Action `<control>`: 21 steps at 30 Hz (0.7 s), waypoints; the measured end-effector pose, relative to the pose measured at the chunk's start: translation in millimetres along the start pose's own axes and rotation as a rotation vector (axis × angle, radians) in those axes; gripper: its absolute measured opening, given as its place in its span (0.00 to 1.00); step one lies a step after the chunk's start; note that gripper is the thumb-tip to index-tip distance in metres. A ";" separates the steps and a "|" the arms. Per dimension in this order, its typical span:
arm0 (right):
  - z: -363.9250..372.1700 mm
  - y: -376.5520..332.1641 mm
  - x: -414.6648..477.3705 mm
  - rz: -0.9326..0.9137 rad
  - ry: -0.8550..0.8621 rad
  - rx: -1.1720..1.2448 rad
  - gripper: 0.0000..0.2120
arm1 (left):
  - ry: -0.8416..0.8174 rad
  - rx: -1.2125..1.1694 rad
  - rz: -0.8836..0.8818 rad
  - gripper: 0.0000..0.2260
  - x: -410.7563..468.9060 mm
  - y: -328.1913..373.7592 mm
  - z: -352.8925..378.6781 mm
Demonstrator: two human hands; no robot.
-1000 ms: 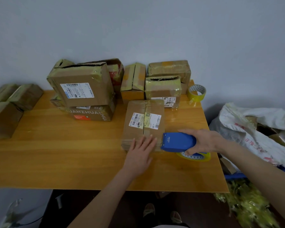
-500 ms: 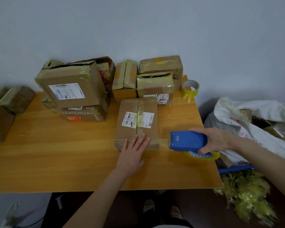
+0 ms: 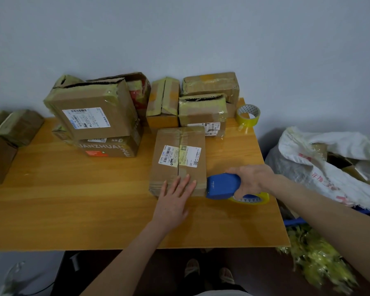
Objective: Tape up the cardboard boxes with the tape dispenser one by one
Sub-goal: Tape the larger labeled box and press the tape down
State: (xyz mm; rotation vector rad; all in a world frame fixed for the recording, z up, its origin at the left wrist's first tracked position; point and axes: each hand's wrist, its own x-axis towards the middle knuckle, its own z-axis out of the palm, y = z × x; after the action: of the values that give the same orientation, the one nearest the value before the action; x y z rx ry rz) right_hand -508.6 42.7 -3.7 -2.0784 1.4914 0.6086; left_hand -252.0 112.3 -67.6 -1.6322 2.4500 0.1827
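A flat cardboard box [image 3: 175, 144] with two white labels lies in the middle of the wooden table [image 3: 73, 199]. My left hand [image 3: 175, 199] presses flat on its near edge, fingers straight. My right hand [image 3: 252, 180] grips a blue tape dispenser [image 3: 222, 185] with a yellow tape roll under it. The dispenser's front touches the box's right near corner. Several other taped boxes [image 3: 94, 116] are stacked at the back of the table.
A spare yellow tape roll [image 3: 247, 116] stands at the table's back right corner. More boxes [image 3: 13, 129] sit off the left end. A white sack [image 3: 329, 165] with cardboard lies right of the table, yellow-green crumpled plastic [image 3: 316, 257] below it. The wall is right behind.
The dispenser was pulled right away from the box, then came back left against the box's right near corner. My left hand stayed pressed on the near edge.
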 end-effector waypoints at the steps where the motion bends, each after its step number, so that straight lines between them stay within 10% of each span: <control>1: 0.4 -0.7 1.5 0.012 -0.008 0.028 0.34 | 0.003 -0.001 0.001 0.39 -0.2 0.0 0.2; 7: 6.0 9.6 5.7 0.159 0.014 0.015 0.31 | -0.030 -0.004 0.013 0.39 -0.3 -4.9 -2.9; 15: 2.8 15.0 21.3 0.192 0.411 1.142 0.23 | 0.120 -0.202 -0.043 0.28 9.6 -7.1 -13.5; 21: 21.4 4.7 50.4 0.383 0.392 1.562 0.26 | 0.312 -0.363 -0.154 0.22 24.4 -12.2 -24.5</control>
State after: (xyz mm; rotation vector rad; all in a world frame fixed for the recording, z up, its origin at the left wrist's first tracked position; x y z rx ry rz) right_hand -499.5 18.5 -52.1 -0.6737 1.6464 -0.7511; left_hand -252.1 80.6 -49.2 -2.1372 2.6143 0.3971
